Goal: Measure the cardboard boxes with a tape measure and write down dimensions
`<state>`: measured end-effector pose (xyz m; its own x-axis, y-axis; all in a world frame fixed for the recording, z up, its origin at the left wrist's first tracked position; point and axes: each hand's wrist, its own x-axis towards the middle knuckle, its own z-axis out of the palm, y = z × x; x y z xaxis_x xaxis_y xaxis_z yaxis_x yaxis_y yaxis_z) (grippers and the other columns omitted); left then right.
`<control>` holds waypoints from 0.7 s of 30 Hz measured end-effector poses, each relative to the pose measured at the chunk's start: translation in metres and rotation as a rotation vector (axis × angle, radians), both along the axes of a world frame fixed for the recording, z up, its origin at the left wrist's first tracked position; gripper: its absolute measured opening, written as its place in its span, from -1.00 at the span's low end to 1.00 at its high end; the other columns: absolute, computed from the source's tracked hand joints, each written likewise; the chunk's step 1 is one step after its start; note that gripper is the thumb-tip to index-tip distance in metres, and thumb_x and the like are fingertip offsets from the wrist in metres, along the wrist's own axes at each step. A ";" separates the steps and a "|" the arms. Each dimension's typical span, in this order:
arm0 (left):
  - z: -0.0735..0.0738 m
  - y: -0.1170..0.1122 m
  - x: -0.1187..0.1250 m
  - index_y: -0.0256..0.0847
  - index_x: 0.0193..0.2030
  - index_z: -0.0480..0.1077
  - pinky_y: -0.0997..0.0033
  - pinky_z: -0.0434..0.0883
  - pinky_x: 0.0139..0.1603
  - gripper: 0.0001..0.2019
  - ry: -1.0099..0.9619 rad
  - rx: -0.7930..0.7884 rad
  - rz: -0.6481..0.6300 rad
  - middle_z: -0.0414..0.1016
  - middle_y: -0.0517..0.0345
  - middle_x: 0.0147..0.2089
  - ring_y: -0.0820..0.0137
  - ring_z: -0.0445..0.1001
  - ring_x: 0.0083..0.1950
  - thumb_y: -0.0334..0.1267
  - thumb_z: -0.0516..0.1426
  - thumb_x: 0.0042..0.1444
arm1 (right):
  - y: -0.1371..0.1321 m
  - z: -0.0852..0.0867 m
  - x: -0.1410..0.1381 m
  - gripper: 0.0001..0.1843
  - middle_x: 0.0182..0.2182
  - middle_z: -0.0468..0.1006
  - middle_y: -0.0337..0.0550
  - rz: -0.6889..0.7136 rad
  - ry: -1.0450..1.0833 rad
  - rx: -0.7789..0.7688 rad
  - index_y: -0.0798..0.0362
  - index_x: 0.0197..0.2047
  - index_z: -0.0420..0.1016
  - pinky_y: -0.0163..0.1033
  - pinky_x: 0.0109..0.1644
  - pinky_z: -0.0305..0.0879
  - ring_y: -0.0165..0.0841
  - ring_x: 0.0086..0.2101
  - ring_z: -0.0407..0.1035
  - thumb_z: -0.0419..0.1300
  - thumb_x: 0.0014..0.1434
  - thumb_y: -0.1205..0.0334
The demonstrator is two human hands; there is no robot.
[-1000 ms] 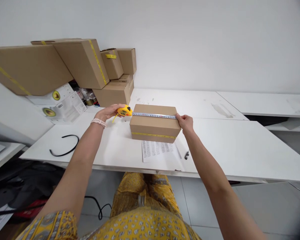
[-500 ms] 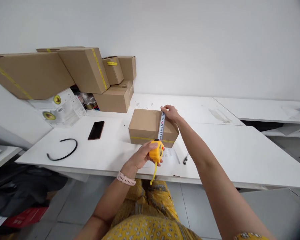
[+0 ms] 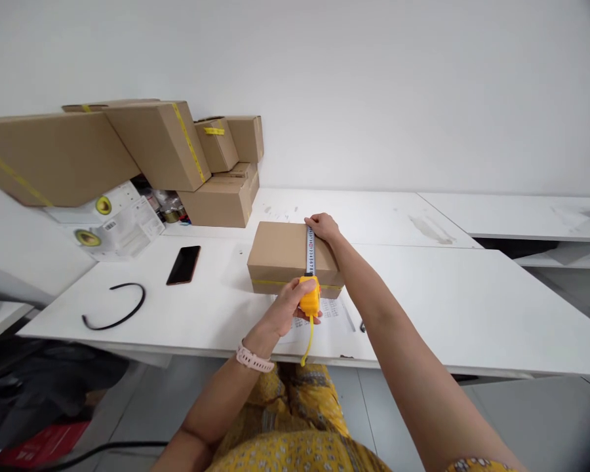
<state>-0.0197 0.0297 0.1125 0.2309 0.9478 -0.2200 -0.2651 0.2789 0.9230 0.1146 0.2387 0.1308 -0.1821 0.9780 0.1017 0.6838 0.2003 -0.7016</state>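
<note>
A brown cardboard box with a yellow strip along its front side lies on the white table. My left hand is wrapped round the yellow case of a tape measure at the box's near edge; a yellow wrist cord hangs from it. The white blade runs across the top of the box to the far edge. There my right hand pinches the blade's end between thumb and fingers. A printed sheet lies partly hidden under the box and my left hand.
A phone and a black curved band lie on the table to the left. Stacked cardboard boxes and white cartons with avocado pictures stand at the back left. A small dark object sits beside my right forearm.
My right hand has shifted left along the far edge of the box. The tape case has moved closer to the box, so the blade now lies straighter across the top.
</note>
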 end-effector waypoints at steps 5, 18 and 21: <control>-0.002 0.003 0.004 -0.21 -0.15 0.35 0.39 0.51 -0.51 -0.44 0.005 -0.019 0.024 0.47 0.15 -0.31 0.39 0.53 -0.46 0.19 0.33 -0.10 | 0.004 0.000 -0.005 -0.62 -0.55 0.18 -0.31 0.005 0.018 -0.008 -0.06 -0.48 0.30 -0.24 -0.37 0.11 -0.39 -0.49 0.02 0.19 0.21 -0.11; -0.025 -0.024 -0.089 -0.13 0.07 0.29 0.38 0.58 -0.45 -0.39 0.147 0.331 0.498 0.48 0.19 -0.15 0.38 0.59 -0.38 0.00 0.38 -0.09 | -0.044 -0.039 0.085 -0.39 -0.52 0.25 -0.28 -0.415 0.576 0.268 0.05 -0.09 0.48 -0.18 -0.27 0.24 -0.32 -0.44 0.20 -0.13 0.36 -0.28; -0.040 -0.011 -0.112 -0.20 -0.03 0.30 0.38 0.57 -0.47 -0.44 0.163 0.248 0.492 0.46 0.21 -0.21 0.40 0.57 -0.42 0.04 0.35 -0.08 | -0.093 -0.067 0.099 -0.31 -0.52 0.33 -0.27 -0.295 0.451 0.163 0.01 0.06 0.52 -0.17 -0.23 0.29 -0.30 -0.43 0.27 -0.13 0.33 -0.34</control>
<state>-0.1312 0.0189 0.0721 -0.2686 0.9629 0.0266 -0.1581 -0.0713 0.9848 0.2139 0.1460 0.0634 0.1935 0.9459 0.2603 0.3667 0.1764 -0.9135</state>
